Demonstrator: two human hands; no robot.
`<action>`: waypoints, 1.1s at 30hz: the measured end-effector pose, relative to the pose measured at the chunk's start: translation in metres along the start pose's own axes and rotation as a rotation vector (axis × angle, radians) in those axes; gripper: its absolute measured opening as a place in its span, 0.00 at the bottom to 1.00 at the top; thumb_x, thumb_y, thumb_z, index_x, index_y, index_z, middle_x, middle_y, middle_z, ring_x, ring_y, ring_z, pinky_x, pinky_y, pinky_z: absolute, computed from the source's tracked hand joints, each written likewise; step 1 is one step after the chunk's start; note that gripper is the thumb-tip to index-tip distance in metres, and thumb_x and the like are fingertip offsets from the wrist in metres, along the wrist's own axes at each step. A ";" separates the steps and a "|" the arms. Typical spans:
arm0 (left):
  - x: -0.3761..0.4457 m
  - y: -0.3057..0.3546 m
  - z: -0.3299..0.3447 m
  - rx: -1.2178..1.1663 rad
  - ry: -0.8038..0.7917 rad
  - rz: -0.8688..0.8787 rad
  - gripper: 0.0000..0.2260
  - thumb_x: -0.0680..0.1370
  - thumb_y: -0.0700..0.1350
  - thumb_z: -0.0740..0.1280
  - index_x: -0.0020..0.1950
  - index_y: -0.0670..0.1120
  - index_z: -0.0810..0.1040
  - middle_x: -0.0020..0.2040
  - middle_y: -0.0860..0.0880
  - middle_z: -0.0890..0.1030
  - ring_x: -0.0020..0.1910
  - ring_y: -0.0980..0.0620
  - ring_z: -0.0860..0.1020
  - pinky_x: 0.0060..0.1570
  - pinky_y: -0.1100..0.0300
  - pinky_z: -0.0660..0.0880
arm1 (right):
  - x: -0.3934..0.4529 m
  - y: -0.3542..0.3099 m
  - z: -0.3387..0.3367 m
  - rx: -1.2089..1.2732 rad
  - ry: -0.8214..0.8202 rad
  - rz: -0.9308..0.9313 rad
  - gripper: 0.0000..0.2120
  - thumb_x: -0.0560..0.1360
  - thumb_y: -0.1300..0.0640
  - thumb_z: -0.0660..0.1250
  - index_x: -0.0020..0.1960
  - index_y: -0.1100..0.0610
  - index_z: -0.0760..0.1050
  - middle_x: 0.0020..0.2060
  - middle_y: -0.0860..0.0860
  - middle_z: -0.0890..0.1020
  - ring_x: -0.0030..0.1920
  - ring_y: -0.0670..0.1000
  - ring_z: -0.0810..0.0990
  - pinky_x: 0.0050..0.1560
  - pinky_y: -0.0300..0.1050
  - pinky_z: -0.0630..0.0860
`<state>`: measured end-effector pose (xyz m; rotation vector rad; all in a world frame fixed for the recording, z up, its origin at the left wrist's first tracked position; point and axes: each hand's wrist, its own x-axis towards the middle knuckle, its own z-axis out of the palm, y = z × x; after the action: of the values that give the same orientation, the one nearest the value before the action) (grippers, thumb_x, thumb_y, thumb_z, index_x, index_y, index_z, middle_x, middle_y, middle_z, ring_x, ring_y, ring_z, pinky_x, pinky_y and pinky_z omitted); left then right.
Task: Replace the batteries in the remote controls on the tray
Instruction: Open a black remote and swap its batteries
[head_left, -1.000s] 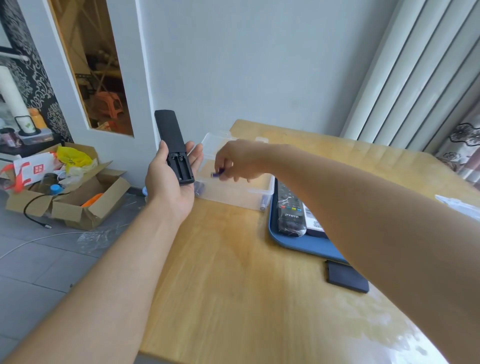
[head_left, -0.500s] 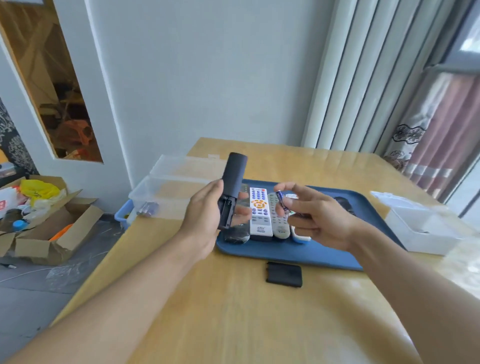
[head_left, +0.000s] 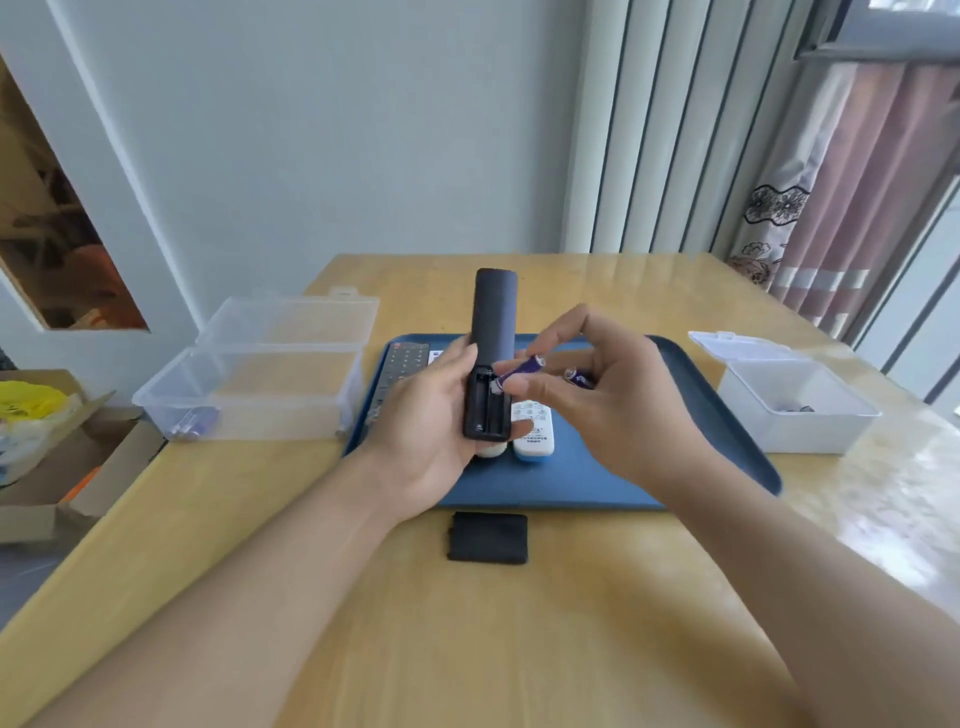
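Note:
My left hand (head_left: 426, 415) grips a slim black remote (head_left: 492, 332) upright over the blue tray (head_left: 701, 415), its open battery bay facing me. My right hand (head_left: 613, 395) pinches a purple battery (head_left: 517, 371) whose lower end touches the top of the bay. A second purple battery (head_left: 577, 376) is tucked in the same hand. Under my hands on the tray lie a dark remote (head_left: 402, 364) and a white remote (head_left: 532, 431); others are hidden. The black battery cover (head_left: 488, 536) lies on the table in front of the tray.
A clear plastic box (head_left: 249, 395) with its lid open and a few purple batteries in a corner stands left of the tray. A white open box (head_left: 795, 410) sits to the right. The wooden table (head_left: 467, 649) ends at left above a cardboard box (head_left: 47, 467).
My view has swung from the clear box back to the tray. My right hand brought the batteries from that box and now sets one against the remote's open bay.

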<state>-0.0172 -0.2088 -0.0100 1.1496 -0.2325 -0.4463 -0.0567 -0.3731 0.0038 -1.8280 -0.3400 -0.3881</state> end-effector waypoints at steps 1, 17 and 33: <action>-0.001 0.000 -0.001 -0.004 -0.037 0.001 0.19 0.87 0.49 0.51 0.76 0.44 0.69 0.60 0.43 0.82 0.57 0.44 0.81 0.51 0.49 0.81 | 0.000 0.001 0.002 -0.068 0.004 -0.021 0.12 0.72 0.60 0.78 0.41 0.52 0.74 0.41 0.46 0.88 0.32 0.42 0.78 0.36 0.31 0.67; -0.012 -0.007 -0.003 0.017 -0.179 -0.109 0.26 0.85 0.61 0.48 0.69 0.48 0.78 0.68 0.44 0.79 0.61 0.46 0.79 0.54 0.44 0.81 | -0.007 0.004 0.010 -0.141 0.045 0.017 0.08 0.68 0.61 0.80 0.45 0.58 0.85 0.30 0.41 0.81 0.27 0.39 0.76 0.33 0.28 0.73; -0.011 -0.010 -0.003 -0.096 -0.161 -0.086 0.17 0.87 0.44 0.54 0.72 0.39 0.71 0.62 0.39 0.83 0.59 0.37 0.82 0.57 0.37 0.80 | 0.002 0.002 0.000 -0.263 0.147 0.079 0.20 0.70 0.38 0.73 0.50 0.50 0.72 0.31 0.45 0.67 0.27 0.42 0.68 0.32 0.39 0.66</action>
<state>-0.0280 -0.2049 -0.0195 1.0334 -0.2992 -0.6211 -0.0547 -0.3733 0.0031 -2.0484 -0.1179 -0.5286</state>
